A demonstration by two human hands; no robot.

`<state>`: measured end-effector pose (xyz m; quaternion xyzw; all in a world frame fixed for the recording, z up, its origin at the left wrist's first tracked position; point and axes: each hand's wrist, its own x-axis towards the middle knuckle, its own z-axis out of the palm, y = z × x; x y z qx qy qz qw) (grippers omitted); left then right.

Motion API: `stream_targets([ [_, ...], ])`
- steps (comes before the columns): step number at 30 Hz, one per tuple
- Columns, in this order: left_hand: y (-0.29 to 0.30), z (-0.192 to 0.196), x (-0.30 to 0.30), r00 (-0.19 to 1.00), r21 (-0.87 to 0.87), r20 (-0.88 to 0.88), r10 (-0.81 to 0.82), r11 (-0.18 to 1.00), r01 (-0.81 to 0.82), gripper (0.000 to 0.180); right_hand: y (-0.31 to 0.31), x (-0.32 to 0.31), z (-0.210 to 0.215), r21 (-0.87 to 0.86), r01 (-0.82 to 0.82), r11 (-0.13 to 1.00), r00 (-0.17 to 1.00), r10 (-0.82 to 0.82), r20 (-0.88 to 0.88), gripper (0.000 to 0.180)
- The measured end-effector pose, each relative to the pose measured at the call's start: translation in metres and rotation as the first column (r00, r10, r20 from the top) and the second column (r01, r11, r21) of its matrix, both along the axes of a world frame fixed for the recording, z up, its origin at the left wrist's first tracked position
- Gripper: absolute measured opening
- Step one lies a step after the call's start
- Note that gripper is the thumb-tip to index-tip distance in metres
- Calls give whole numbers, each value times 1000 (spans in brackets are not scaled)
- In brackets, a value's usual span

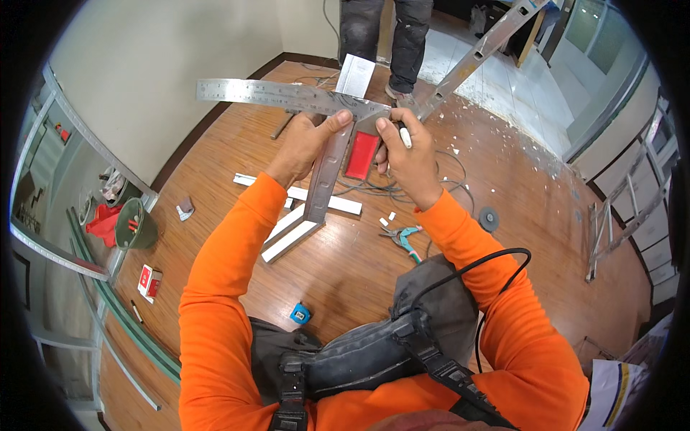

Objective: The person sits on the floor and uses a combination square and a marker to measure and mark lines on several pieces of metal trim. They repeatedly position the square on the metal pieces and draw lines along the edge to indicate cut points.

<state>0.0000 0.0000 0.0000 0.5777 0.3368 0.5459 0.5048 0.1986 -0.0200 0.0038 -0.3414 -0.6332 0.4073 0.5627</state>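
Note:
My left hand point(309, 144) is closed, its thumb pressing on the silver ruled blade of a try square point(251, 92), held level in front of me. Below the blade a metal channel point(325, 176) slants down toward the floor, its upper end between my hands. My right hand point(413, 154) is closed at the square's right end, thumb raised against it. A white-ended pen point(406, 137) sticks out between the right fingers. Behind the metal, a red object point(361, 154) shows in part. White metal strips point(291, 241) lie on the floor beneath.
Teal-handled snips point(404, 238), a cutting disc point(489, 219), a cable point(388, 190) and a blue tape measure point(300, 313) lie on the wooden floor. Left are a green bucket point(136, 224) and green strips point(126, 309). A person point(388, 36) stands ahead near a ladder point(481, 54).

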Motion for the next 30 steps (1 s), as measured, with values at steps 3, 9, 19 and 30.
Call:
stream_targets([
  [3,1,-1,4,998,-28,64,15,1000,-13,53,-1,-3,1,-3,7,1000,1000,-7,-28,19],
  [9,1,-7,11,989,-53,145,42,998,-34,52,1,-2,-4,6,-2,1000,1000,2,-22,18],
  [19,1,-4,11,991,-20,115,67,998,-65,52,3,-3,-3,-19,-13,1000,1000,12,-21,19],
  [30,2,-7,13,986,15,66,154,988,-155,49,8,-3,-10,-52,-54,997,995,50,-85,22],
])
